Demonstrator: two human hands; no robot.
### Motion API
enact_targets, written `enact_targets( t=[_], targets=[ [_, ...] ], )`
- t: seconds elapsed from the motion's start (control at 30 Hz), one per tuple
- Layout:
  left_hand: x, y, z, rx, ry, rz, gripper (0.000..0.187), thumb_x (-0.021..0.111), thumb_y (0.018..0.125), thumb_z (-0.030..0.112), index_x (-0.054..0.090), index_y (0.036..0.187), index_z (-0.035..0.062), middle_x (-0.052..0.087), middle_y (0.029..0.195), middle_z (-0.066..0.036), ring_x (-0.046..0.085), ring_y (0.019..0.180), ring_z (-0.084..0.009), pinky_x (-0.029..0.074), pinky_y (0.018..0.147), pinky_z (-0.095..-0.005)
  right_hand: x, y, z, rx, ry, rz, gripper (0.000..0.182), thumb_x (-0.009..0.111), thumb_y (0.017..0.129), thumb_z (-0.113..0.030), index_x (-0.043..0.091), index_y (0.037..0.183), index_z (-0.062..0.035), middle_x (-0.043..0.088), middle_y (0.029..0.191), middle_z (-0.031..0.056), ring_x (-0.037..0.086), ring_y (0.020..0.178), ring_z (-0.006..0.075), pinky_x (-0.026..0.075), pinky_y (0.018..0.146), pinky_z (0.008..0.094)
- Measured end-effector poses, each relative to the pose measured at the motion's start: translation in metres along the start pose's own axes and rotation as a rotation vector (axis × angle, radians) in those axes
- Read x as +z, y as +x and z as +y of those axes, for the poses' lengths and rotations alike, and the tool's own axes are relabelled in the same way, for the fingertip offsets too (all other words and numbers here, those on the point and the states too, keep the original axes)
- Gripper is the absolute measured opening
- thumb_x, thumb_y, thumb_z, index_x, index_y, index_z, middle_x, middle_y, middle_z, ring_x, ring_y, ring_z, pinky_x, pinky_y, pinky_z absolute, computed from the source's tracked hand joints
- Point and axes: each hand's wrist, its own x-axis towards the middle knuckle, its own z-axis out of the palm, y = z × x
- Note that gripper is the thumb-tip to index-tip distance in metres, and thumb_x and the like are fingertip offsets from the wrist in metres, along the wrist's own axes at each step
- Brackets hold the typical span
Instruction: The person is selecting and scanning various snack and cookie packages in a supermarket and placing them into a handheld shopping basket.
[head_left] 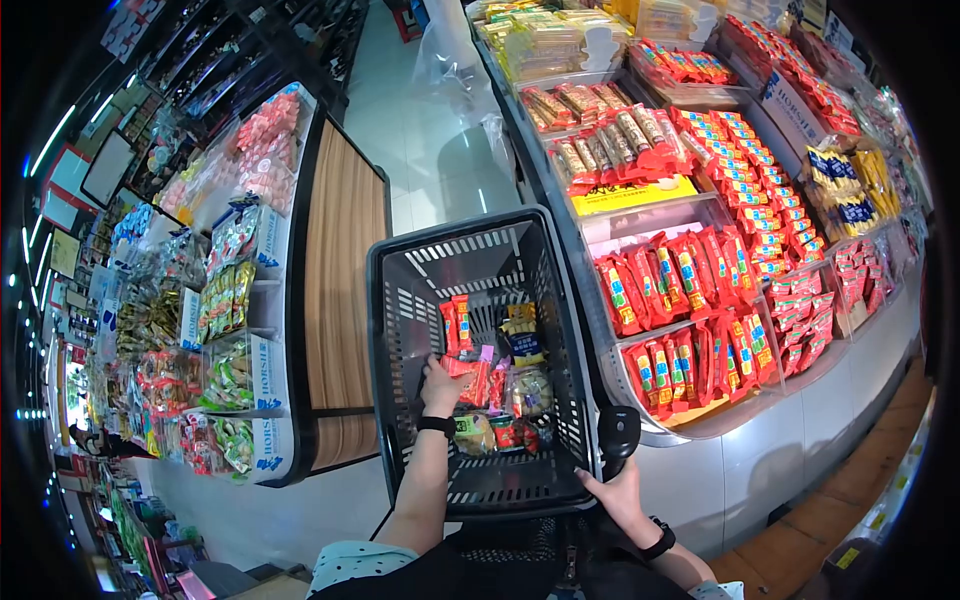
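Presently, a red snack packet (pixel 464 367) seems to be pinched by the left hand (pixel 438 388) inside the black plastic shopping basket (pixel 545 232), so placing or arranging is judged to be in hand; for release, this pinch would need to be loosened. At the basket's near right corner, the right hand (pixel 615 490) is rested by its thumb; whether anything is gripped cannot be told. The basket is rigid and slotted; slim, glossy red wrappers (pixel 690 272) are displayed right of it, a wood-grain panel (pixel 342 280) left.
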Motion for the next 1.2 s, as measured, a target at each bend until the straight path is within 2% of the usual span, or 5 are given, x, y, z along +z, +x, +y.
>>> enact_targets(
  t=[0.23,0.53,0.93,1.0,1.2],
  targets=[
    [-0.005,-0.036,0.018,0.151,0.43,0.143,0.098,0.079,0.057,0.033,0.024,0.134,0.0082,0.028,0.135,-0.017,0.04,0.115,-0.0344,0.042,0.086,-0.048,-0.001,-0.003,-0.006,0.041,-0.001,0.0,0.063,0.077,0.063,-0.014,0.042,0.111,0.0041,0.059,0.098,0.0141,0.057,0.089,0.0189,0.045,0.08,0.0308],
    [-0.125,-0.142,0.04,0.504,-0.474,0.033,0.053,0.068,0.074,0.02,0.048,0.12,0.0028,0.05,0.12,-0.016,0.046,0.113,-0.0281,0.037,0.094,-0.0339,0.01,-0.008,-0.001,0.003,0.132,0.003,0.056,0.073,0.067,-0.006,0.042,0.113,0.003,0.056,0.103,0.0127,0.055,0.093,0.0186,0.043,0.084,0.0307],
    [-0.276,-0.281,0.084,1.861,-0.984,-0.198,0.025,0.071,0.069,0.011,0.061,0.088,-0.0034,0.057,0.088,-0.019,0.061,0.079,-0.0273,0.052,0.067,-0.0311,0.04,-0.029,0.014,0.098,0.219,0.111,0.059,0.069,0.068,-0.005,0.04,0.118,0.0013,0.054,0.106,0.0121,0.054,0.094,0.0209,0.042,0.085,0.0308],
    [-0.272,-0.296,0.077,2.086,-1.298,-0.356,0.048,0.059,0.078,0.014,0.043,0.122,0.0035,0.057,0.099,-0.022,0.053,0.092,-0.0396,0.045,0.079,-0.0388,0.05,-0.034,0.005,0.032,0.323,0.158,0.058,0.068,0.068,-0.006,0.041,0.118,0.0014,0.054,0.105,0.0118,0.053,0.093,0.0204,0.042,0.084,0.0303],
    [-0.281,-0.296,-0.009,2.212,-1.291,-0.608,0.026,0.057,0.078,0.012,0.052,0.1,0.0016,0.055,0.096,-0.019,0.054,0.082,-0.0392,0.047,0.074,-0.0449,0.062,-0.045,-0.001,0.015,0.349,0.163,0.048,0.064,0.068,-0.006,0.046,0.112,0.001,0.056,0.099,0.0101,0.055,0.089,0.0185,0.043,0.081,0.0285]
  ],
)
